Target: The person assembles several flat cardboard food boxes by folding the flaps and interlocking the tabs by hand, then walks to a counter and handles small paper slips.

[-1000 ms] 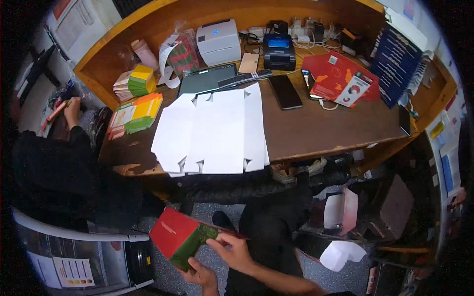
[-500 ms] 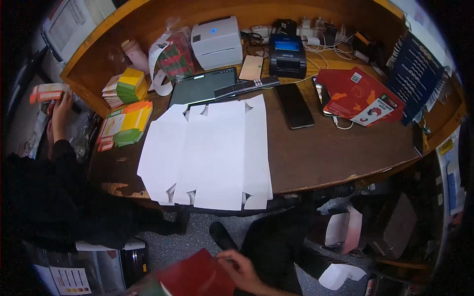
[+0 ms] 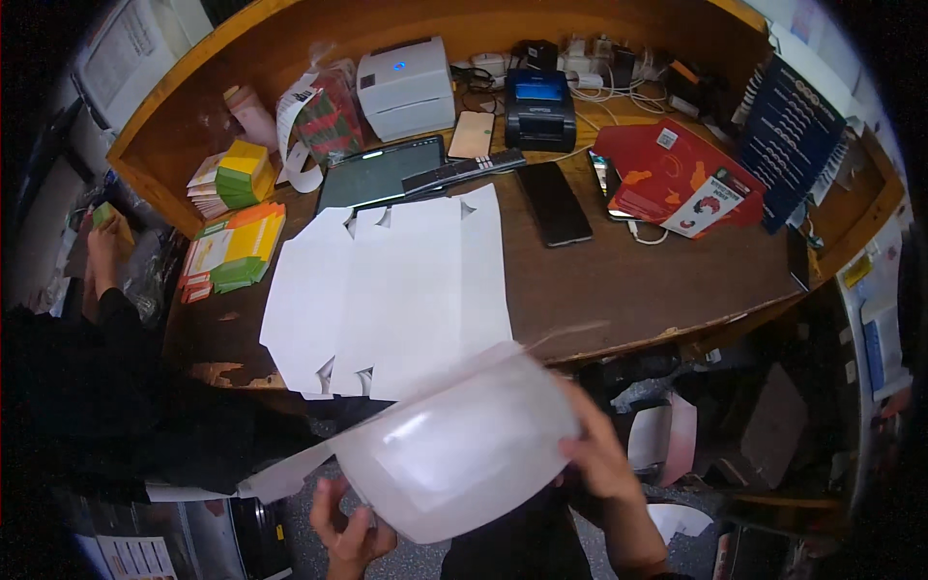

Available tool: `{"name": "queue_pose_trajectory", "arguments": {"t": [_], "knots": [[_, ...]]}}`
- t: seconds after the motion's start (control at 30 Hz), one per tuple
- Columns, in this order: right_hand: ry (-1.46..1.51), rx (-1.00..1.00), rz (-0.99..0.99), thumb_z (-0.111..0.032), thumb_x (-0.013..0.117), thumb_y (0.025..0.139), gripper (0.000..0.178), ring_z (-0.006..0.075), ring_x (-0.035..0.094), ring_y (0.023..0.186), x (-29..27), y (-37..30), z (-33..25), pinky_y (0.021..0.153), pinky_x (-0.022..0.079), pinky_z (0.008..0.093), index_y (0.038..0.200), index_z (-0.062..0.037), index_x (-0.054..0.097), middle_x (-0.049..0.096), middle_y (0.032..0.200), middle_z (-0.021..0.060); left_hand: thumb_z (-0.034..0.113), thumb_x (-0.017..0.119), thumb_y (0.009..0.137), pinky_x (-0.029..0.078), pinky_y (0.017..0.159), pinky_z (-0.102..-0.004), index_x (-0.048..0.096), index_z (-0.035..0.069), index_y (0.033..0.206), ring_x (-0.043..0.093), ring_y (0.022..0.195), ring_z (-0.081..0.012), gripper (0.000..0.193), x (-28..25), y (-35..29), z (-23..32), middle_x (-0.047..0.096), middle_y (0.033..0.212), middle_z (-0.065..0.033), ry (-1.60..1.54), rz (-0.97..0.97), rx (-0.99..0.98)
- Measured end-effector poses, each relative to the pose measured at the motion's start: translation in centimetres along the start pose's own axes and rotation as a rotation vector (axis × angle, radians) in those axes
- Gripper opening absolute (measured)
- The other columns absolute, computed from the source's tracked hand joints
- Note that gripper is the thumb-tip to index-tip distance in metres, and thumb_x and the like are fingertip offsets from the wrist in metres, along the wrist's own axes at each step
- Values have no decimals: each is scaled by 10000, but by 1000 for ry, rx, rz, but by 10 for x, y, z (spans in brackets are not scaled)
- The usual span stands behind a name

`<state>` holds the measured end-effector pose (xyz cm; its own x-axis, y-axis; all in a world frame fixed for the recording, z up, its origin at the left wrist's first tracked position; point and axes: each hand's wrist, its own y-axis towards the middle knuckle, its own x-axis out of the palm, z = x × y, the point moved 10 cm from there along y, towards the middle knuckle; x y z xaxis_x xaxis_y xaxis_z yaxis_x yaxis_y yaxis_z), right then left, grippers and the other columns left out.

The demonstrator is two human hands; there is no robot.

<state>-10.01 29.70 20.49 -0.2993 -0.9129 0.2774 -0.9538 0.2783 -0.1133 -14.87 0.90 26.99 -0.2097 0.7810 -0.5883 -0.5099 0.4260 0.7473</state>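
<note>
A white-faced carton blank (image 3: 459,449), bent into a curve with a flap sticking out at its left, is held in front of the desk's near edge. My right hand (image 3: 606,459) grips its right edge, the thumb lying on the white face. At the lower left edge, my left hand (image 3: 350,532) has its fingers curled against the card; their tips are partly hidden. Just beyond lie flat white carton blanks (image 3: 406,280), stacked on the desk, their near right part covered by the held one.
On the brown desk (image 3: 619,300) are a white printer (image 3: 406,89), a black printer (image 3: 539,111), a black phone (image 3: 553,203), a tablet (image 3: 379,172), a red folder (image 3: 672,179) and yellow-green cartons (image 3: 237,249). At the left, another person's hand (image 3: 102,253) holds a small box.
The card in my hands has come up from the lower edge, showing white instead of red. My left hand has come into view. The other person's hand has moved lower.
</note>
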Motion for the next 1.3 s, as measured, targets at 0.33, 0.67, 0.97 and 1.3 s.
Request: {"name": "queue_pose_trajectory", "arguments": {"t": [0.33, 0.67, 0.97, 1.3], "knots": [[452, -451, 677, -462, 554, 945, 613, 254, 660, 968, -220, 3, -77, 771, 607, 313, 1302, 17, 417, 577, 1164, 195, 53, 698, 762, 388, 1029, -519, 563, 19, 1268, 497, 1251, -370, 525, 91, 59, -5, 515, 1350, -188, -96, -478, -45], [-248, -571, 1139, -481, 548, 947, 552, 225, 613, 965, -317, -19, -110, 761, 536, 324, 1178, 16, 485, 591, 1050, 147, 132, 660, 849, 329, 1046, -482, 543, 125, 1333, 430, 1261, -342, 498, 127, 73, -20, 422, 1437, -152, 190, -677, -36], [-678, -678, 1490, -446, 458, 992, 546, 262, 548, 1010, -329, -44, -107, 897, 419, 355, 1253, 33, 463, 567, 1144, 210, 114, 649, 858, 402, 930, -425, 688, 71, 1113, 548, 1065, -314, 262, 123, 102, -23, 631, 1166, -120, 53, -553, -39], [-904, -396, 1361, -477, 390, 1004, 517, 307, 577, 821, -317, -57, -97, 825, 449, 379, 1161, -2, 521, 599, 897, 147, -82, 667, 756, 496, 677, -329, 671, -27, 938, 640, 744, -274, 191, 76, 128, 3, 663, 836, -149, -149, -281, 4]]}}
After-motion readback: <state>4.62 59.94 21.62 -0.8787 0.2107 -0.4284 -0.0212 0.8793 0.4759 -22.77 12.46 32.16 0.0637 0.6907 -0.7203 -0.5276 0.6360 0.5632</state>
